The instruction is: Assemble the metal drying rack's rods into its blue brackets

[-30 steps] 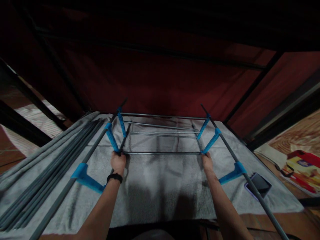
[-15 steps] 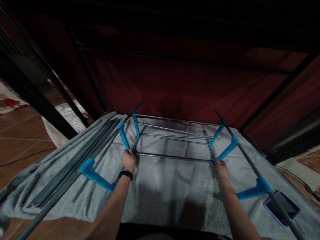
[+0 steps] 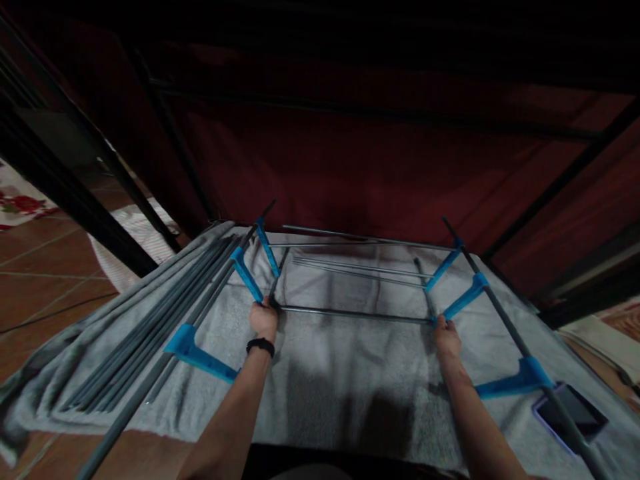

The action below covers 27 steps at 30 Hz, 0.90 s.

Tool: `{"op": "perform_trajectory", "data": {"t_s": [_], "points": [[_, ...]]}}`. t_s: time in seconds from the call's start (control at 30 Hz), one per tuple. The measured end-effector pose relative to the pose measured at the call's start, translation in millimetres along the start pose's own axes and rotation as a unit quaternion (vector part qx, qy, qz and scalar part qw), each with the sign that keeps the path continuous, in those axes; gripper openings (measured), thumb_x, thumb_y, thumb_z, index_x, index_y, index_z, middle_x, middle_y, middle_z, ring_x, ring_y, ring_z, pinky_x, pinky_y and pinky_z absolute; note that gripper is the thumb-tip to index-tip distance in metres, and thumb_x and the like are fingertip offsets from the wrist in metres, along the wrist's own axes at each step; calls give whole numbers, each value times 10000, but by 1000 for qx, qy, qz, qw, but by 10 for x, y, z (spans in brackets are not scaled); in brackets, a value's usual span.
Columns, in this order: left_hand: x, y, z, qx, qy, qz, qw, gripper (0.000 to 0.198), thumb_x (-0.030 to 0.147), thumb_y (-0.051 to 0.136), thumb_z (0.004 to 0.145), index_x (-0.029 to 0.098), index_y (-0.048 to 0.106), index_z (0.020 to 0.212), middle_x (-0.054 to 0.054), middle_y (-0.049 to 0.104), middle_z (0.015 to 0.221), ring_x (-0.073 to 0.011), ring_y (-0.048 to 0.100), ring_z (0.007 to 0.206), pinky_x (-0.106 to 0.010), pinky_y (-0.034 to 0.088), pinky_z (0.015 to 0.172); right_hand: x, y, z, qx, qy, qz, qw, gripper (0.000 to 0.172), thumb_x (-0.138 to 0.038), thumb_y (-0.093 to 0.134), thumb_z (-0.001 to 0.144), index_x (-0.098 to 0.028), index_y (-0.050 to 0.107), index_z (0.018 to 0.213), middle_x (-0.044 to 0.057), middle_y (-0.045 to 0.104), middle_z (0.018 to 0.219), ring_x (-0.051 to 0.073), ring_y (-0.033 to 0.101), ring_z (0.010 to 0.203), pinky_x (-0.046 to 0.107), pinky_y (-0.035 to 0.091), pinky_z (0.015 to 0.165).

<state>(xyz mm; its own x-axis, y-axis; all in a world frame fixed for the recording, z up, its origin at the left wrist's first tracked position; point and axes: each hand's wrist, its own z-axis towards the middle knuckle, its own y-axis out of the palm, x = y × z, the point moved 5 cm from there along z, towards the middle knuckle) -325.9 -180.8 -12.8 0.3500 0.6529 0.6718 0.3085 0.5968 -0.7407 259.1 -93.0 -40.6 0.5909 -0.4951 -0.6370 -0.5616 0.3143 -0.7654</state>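
Note:
A rack frame of grey metal rods and blue plastic connectors lies over a grey towel. My left hand, with a black band at the wrist, is closed round the left end of the nearest cross rod, where it meets a blue connector. My right hand is closed on the right end of the same rod, at another blue connector. Further cross rods run between the two long side poles behind it.
A bundle of loose grey rods lies on the towel at the left. A phone rests at the right by the side pole. Dark red fabric walls with black poles stand behind. Tiled floor shows at the left.
The view has swung a little to the left and the phone has slid toward the right edge. Both hands keep their hold on the ends of the near cross rod.

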Motion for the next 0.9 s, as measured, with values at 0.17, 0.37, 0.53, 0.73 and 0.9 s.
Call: {"op": "perform_trajectory", "data": {"t_s": [0.17, 0.37, 0.53, 0.73, 0.9], "points": [[51, -20, 12, -24, 1, 24, 999, 243, 279, 531, 1036, 100, 692, 1008, -246, 764, 1021, -316, 747, 931, -341, 488, 704, -30, -25, 19, -12, -27, -28, 999, 595, -471, 319, 1056, -94, 670, 1356, 250, 744, 1224, 367, 676, 1220, 423, 500, 977], [47, -31, 16, -34, 4, 38, 999, 233, 265, 537, 1035, 98, 699, 1051, -239, 763, 1010, -326, 747, 980, -373, 516, 776, -107, -70, -2, -16, -51, -39, 998, 554, -422, 343, 1066, -93, 692, 1342, 244, 751, 1225, 342, 686, 1211, 386, 503, 961], [38, 5, 9, -35, 18, 56, 998, 224, 271, 567, 1035, 95, 687, 1102, -250, 758, 1071, -319, 741, 1032, -364, 512, 806, -165, -96, -65, -28, -41, -83, 995, 534, -408, 344, 1090, -102, 661, 1391, 229, 750, 1256, 325, 693, 1213, 373, 505, 966], [27, 10, 33, -45, 40, 46, 997, 188, 256, 566, 1020, 117, 691, 1038, -223, 762, 995, -318, 738, 988, -367, 511, 789, -201, -101, -120, -39, -30, -114, 992, 560, -422, 299, 1117, -103, 602, 1464, 219, 741, 1301, 311, 694, 1242, 358, 516, 985], [0, -13, 47, -43, 35, 52, 997, 201, 294, 571, 1021, 135, 685, 975, -214, 759, 955, -327, 738, 959, -379, 524, 765, -200, -103, -131, -52, -30, -120, 991, 584, -441, 267, 1118, -104, 599, 1462, 219, 726, 1337, 322, 682, 1272, 368, 510, 1014]]}}
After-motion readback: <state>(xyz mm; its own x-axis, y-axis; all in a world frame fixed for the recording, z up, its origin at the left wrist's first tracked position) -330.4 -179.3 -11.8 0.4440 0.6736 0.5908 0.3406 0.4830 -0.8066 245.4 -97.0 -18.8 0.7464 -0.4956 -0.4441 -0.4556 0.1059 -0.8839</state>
